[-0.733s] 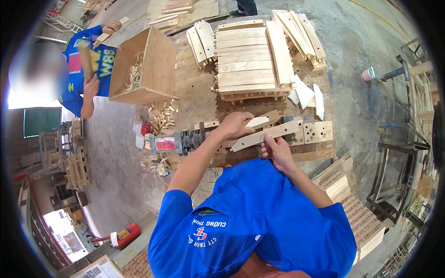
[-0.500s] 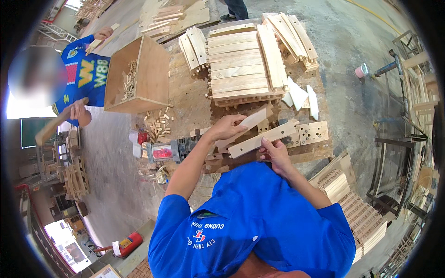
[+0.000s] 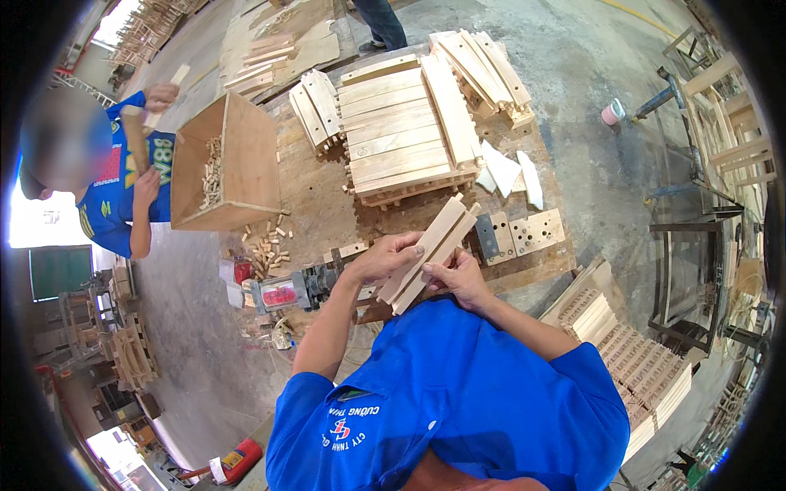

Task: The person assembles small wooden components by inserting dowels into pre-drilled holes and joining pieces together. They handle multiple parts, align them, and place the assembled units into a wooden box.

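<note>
Two pale wooden slats [image 3: 432, 252] are held together, slanting up to the right over the workbench [image 3: 319, 196]. My left hand [image 3: 387, 256] grips them from the left near their lower end. My right hand [image 3: 455, 277] holds them from below on the right side. Both hands are closed on the slats, just in front of my blue shirt [image 3: 458, 401].
A stack of slatted wooden panels [image 3: 401, 131] lies on the bench behind, with more slats [image 3: 479, 69] beside it. An open wooden box [image 3: 225, 164] of dowels stands at left, loose dowels [image 3: 266, 241] nearby. A red power tool [image 3: 282, 293] rests at the bench edge. Another person [image 3: 123, 176] stands at left holding a slat.
The slats have swung from lying nearly flat to a steeper tilt and come closer to my chest. Both hands moved with them. The person at left has raised a slat.
</note>
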